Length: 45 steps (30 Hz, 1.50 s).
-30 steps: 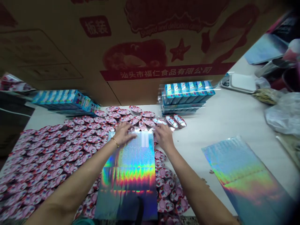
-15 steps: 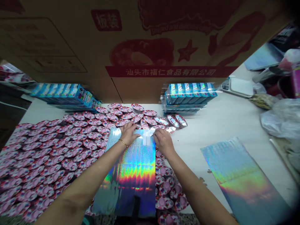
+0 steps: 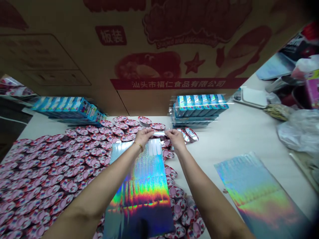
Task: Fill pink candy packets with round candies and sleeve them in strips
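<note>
Left hand (image 3: pixel 144 136) and right hand (image 3: pixel 175 138) shifted forward; fingers clamped on shiny strip (image 3: pixel 159 133).
Oval packs (image 3: pixel 53 160) crowd bench's (image 3: pixel 208 142) left; carton (image 3: pixel 139 56) blocks far edge.

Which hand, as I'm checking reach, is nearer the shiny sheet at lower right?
The right hand, up and left of the shiny sheet; the left hand farther left.

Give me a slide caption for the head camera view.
Left hand and right hand pinch a pale strip near the far edge of an iridescent sheet.
</note>
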Motion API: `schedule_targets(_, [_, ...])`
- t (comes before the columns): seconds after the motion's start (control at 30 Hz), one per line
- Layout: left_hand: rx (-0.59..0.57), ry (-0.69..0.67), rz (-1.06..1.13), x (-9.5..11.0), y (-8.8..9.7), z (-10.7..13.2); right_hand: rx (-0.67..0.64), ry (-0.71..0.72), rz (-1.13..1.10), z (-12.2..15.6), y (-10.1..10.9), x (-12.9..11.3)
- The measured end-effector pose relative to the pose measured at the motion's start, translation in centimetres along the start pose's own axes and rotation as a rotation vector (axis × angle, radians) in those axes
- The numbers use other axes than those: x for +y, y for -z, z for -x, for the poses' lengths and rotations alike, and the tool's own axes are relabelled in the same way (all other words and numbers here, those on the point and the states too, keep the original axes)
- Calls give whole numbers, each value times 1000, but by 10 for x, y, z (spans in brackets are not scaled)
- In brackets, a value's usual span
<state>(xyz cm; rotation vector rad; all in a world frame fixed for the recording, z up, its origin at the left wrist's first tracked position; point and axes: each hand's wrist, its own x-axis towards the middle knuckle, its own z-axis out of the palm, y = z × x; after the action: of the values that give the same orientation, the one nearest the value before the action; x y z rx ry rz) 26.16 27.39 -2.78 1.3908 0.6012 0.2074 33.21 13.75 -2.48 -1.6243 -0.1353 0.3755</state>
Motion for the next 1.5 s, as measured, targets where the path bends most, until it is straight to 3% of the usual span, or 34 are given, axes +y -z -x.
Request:
schedule_targets(0.17, [205, -256, -374, 5, -1, -45, 206, 199, 393, -28, -14, 9])
schedule_targets(0.27, [265, -366, -667, 8, -4, -57, 282, 316, 609, -37, -21, 10])
schedule_targets(0.53, [270, -379, -1009, 7, -15, -58, 287, 274, 860, -46, -29, 12])
schedule_targets(0.63, [340, -331, -1034, 13, -14, -55, 282, 199, 849, -48, -26, 8])
schedule_targets(0.73, [400, -393, -1015, 20, 2, -38, 209, 262, 801, -34, -14, 5])
schedule_targets(0.9, [30, -416, -1218, 14, 51, 20, -109, 660, 814, 14, -5, 7])
schedule_targets(1.0, [30, -370, -1324, 2, 68, 42, -254, 763, 996, 27, -24, 8])
schedule_targets(1.17, [97, -387, -1254, -16, 72, 38, -397, 882, 1204, 29, -56, 22])
schedule_targets(1.33, [89, -437, -1166, -24, 78, 36, -362, 957, 1195, 40, -52, 42])
schedule_targets(1.5, [70, -468, -1126, -28, 85, 46, -367, 847, 1051, 60, -45, 27])
